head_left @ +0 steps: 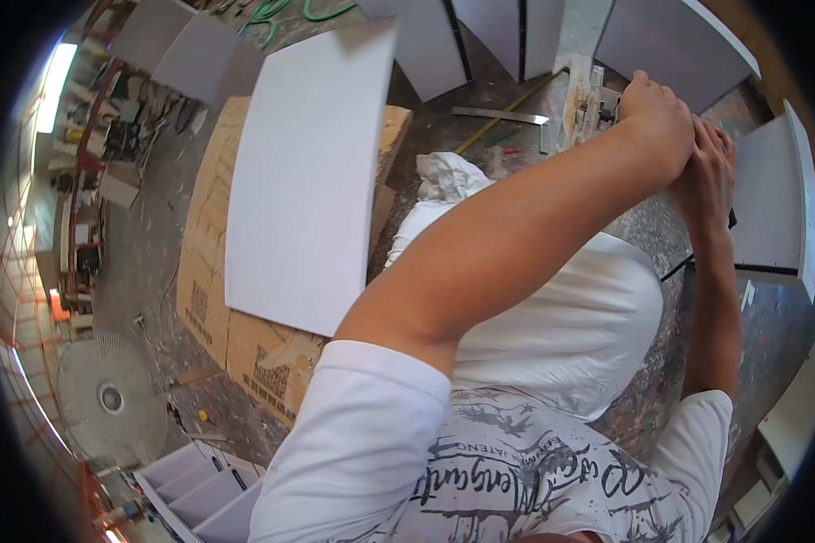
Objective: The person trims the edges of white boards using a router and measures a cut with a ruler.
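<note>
- In the head view, the only one, both hands meet at the far right, the left hand and the right hand overlapping, probably so that one can steady the other.
- The fingers look curled, but the backs of the hands face me and hide what lies beneath, so I cannot tell whether either one grips something. A small dark part shows by the right wrist; what it belongs to is unclear.
- The wood-and-metal piece sits on the floor at the far right, just left of the left hand; whether they touch is hidden. Having it this close likely spares any stretching.
- The left arm crosses right over the lap, above the white trousers, while the right arm reaches almost straight out; that seems to be how both get to the same spot.
- A metal ruler lies left of the wood-and-metal piece, perhaps left within reach for measuring.
- Farther left, a large white panel rests on flattened cardboard, which I'd guess guards its face from the gritty floor.
- A fan stands at the near left, grille visible, presumably to cool whoever sits here.
</note>
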`<state>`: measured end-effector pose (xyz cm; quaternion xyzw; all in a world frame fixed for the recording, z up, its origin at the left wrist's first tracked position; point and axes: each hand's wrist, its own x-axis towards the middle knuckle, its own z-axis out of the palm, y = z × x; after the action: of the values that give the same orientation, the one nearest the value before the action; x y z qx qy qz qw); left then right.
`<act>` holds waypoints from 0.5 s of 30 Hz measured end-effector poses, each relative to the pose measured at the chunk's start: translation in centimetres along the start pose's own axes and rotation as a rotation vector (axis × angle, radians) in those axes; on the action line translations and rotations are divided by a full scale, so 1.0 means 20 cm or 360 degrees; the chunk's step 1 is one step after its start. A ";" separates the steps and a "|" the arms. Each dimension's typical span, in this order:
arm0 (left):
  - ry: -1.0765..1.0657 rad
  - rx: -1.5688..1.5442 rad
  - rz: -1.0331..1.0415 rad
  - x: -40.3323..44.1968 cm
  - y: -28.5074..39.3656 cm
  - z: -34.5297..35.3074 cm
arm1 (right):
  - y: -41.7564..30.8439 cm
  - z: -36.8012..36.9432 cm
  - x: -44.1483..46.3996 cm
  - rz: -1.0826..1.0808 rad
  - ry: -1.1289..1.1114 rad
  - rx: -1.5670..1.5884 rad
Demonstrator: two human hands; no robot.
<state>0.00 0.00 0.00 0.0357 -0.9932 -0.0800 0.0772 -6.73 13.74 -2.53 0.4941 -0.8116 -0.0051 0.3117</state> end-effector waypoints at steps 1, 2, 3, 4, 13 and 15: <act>-0.0008 -0.0010 -0.0014 0.03 -0.03 0.00 | 0.01 0.02 0.04 -0.0071 0.0027 0.0022; -0.0015 -0.0031 -0.0018 0.04 -0.05 0.00 | 0.02 0.03 0.07 -0.0140 0.0045 0.0034; -0.0093 0.0068 -0.0065 -0.26 -0.12 -0.05 | -0.29 -0.07 0.00 -0.0091 0.0048 0.0161; -0.0044 0.0073 -0.0096 -0.33 -0.14 -0.06 | -0.34 -0.10 -0.01 -0.0122 0.0047 0.0152; 0.0414 -0.0270 -0.0068 -0.66 -0.06 0.14 | -0.47 -0.21 -0.33 -0.0344 0.0302 -0.0042; 0.0472 -0.0301 -0.0032 -0.71 -0.03 0.19 | -0.45 -0.27 -0.42 -0.0429 0.0342 0.0079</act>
<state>13.39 1.24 -5.80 0.0496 -0.9585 -0.1676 0.2251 5.85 17.48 -5.28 0.6036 -0.7000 0.0262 0.3808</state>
